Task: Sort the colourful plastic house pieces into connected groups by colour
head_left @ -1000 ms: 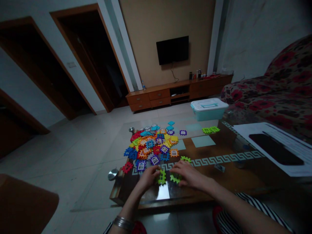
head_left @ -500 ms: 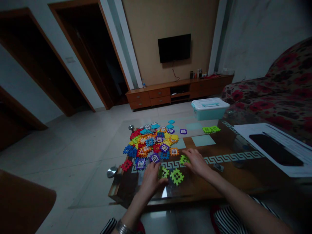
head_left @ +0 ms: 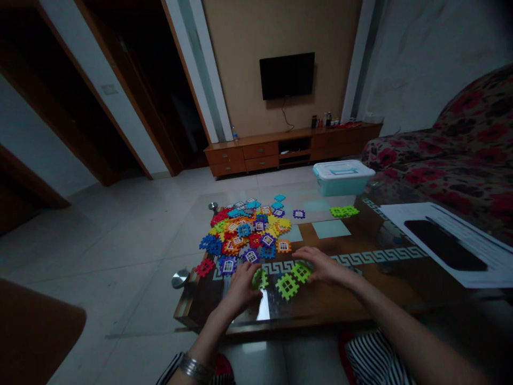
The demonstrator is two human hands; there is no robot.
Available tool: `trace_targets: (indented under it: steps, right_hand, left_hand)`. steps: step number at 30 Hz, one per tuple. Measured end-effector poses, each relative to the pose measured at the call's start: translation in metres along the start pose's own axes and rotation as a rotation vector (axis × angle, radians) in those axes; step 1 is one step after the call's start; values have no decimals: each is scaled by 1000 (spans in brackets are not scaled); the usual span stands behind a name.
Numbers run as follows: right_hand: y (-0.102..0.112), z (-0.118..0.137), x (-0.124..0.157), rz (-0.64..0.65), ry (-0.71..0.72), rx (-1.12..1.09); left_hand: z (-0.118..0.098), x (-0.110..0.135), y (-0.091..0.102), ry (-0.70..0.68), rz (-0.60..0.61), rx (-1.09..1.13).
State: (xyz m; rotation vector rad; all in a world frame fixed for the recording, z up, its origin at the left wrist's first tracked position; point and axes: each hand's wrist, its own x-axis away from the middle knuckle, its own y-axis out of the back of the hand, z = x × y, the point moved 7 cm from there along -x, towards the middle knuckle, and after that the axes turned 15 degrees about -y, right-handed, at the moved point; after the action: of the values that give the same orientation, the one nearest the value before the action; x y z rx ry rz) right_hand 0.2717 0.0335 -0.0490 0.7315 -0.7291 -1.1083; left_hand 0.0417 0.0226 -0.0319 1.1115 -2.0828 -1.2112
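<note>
A heap of coloured interlocking plastic tiles (head_left: 248,235) lies on the glass coffee table (head_left: 360,289). In front of it my left hand (head_left: 240,286) has its fingers closed on a green tile (head_left: 258,278). A second green tile (head_left: 287,286) lies flat on the glass between my hands. My right hand (head_left: 323,266) rests with fingers curled on a third green tile (head_left: 300,271), touching it beside the flat one. A joined pair of green tiles (head_left: 344,211) sits at the table's far side.
A light-blue lidded box (head_left: 342,177) stands beyond the table. White papers with a dark phone (head_left: 443,243) lie on the right. A floral sofa (head_left: 449,155) is to the right, a TV cabinet (head_left: 288,149) at the far wall, tiled floor on the left.
My right hand reached forward to a green tile near the heap and drew it back beside the flat green tile. My left hand shifted slightly, still on its tile.
</note>
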Motion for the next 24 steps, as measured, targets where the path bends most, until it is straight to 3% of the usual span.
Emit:
trace_targets:
  steps: [3, 9, 12, 19, 24]
  right_hand:
    - [-4, 9, 1, 63, 91, 10]
    - [0, 13, 5, -26, 0, 185]
    - [4, 18, 9, -45, 14, 151]
    - [-7, 60, 25, 65, 317, 16]
    - [-22, 66, 25, 125, 319, 84]
  left_hand:
    - [-2, -2, 0, 33, 2, -22]
    - [-10, -2, 1, 23, 9, -6]
    - [-11, 0, 0, -3, -5, 16]
    - [-7, 1, 0, -24, -23, 58]
    - [1, 1, 1, 2, -36, 102]
